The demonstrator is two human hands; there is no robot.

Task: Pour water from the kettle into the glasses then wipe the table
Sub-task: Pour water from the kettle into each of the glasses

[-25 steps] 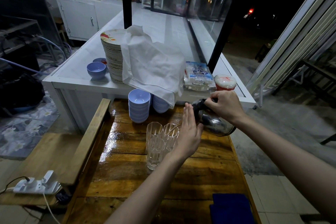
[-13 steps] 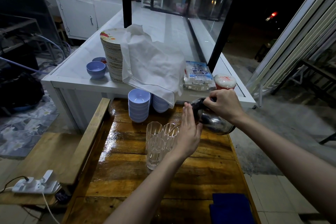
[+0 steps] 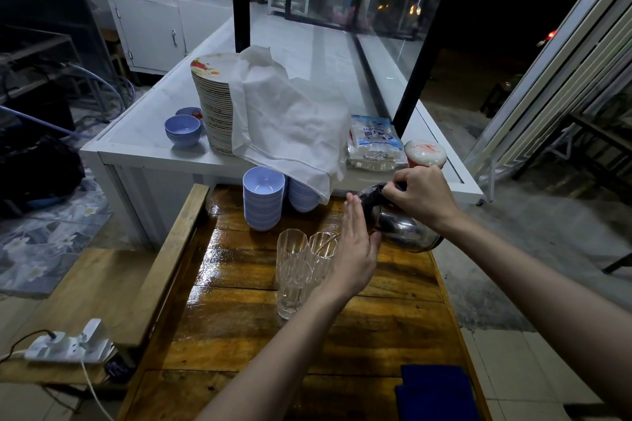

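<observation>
A steel kettle (image 3: pixel 403 231) is tilted over the wet wooden table (image 3: pixel 239 328), its spout pointing left at the far right glass (image 3: pixel 323 246). My right hand (image 3: pixel 422 196) grips the kettle's handle from above. My left hand (image 3: pixel 355 249) is flat with fingers straight, its palm pressed against the kettle's left side. Three clear ribbed glasses stand bunched together: the far left glass (image 3: pixel 290 243), the far right one and the near glass (image 3: pixel 294 287). My left hand hides part of the right glass. A dark blue cloth (image 3: pixel 434 393) lies at the table's near right corner.
Two stacks of lilac bowls (image 3: pixel 263 198) stand at the table's far end. Behind them a white counter (image 3: pixel 143 143) carries a plate stack (image 3: pixel 213 106), a white cloth, a plastic packet and a red-lidded tub. A wooden bench (image 3: pixel 102 287) with a power strip (image 3: pixel 68 347) is on the left.
The kettle and both hands have hardly moved; the kettle stays tilted at the glasses. A red light in the dark background has drifted right.
</observation>
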